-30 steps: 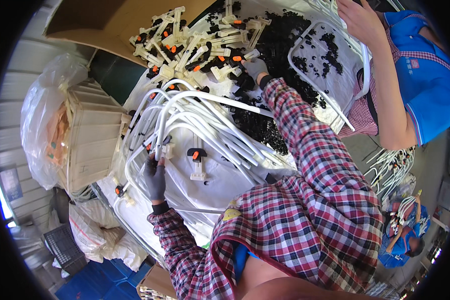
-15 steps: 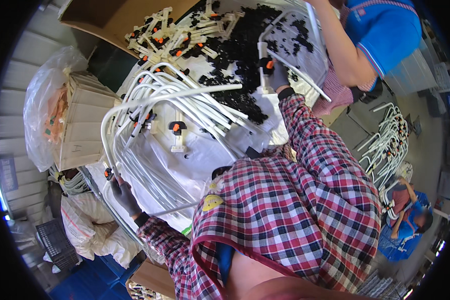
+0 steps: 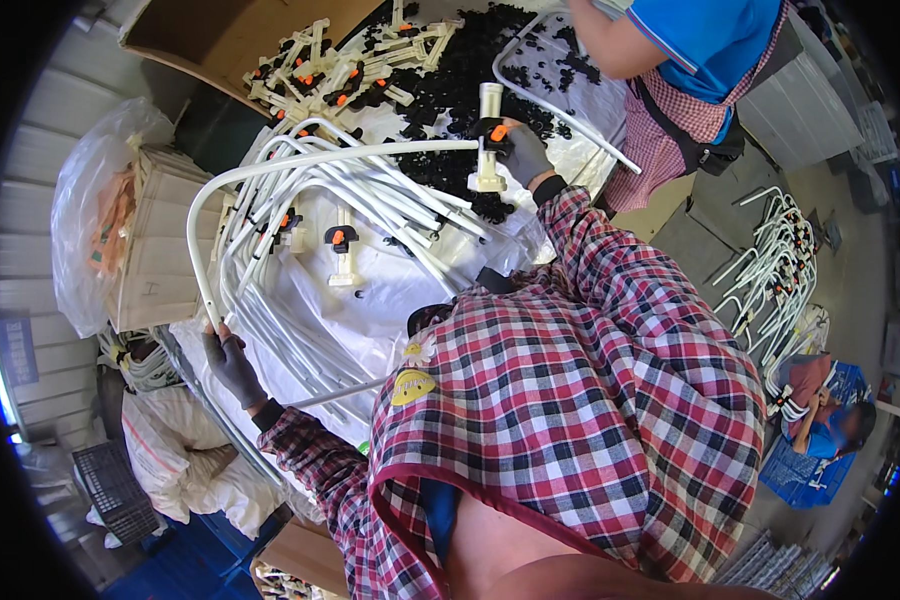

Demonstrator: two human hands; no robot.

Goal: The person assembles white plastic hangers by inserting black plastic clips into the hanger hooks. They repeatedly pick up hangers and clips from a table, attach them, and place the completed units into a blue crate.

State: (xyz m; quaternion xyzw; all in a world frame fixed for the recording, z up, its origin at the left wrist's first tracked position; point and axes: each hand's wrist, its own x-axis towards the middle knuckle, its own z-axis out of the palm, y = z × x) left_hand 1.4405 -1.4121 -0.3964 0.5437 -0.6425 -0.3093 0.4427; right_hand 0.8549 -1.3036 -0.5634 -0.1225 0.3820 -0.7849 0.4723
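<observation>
Bent white tube [image 3: 270, 170] arches from the gripping left hand [image 3: 232, 366] up and across to the right hand [image 3: 523, 152], which clasps a white fitting [image 3: 489, 135] at its far end.

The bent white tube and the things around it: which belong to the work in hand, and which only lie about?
In hand:
- left hand grips bent white tube
- right hand holds white fitting at the tube's other end

Lying about:
- pile of white tubes
- small black parts
- cardboard box
- plastic bag

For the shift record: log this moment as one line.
left hand: gripping bent white plastic tube | right hand: gripping white T-fitting with orange clip at tube's other end | below: white tube pile
</observation>
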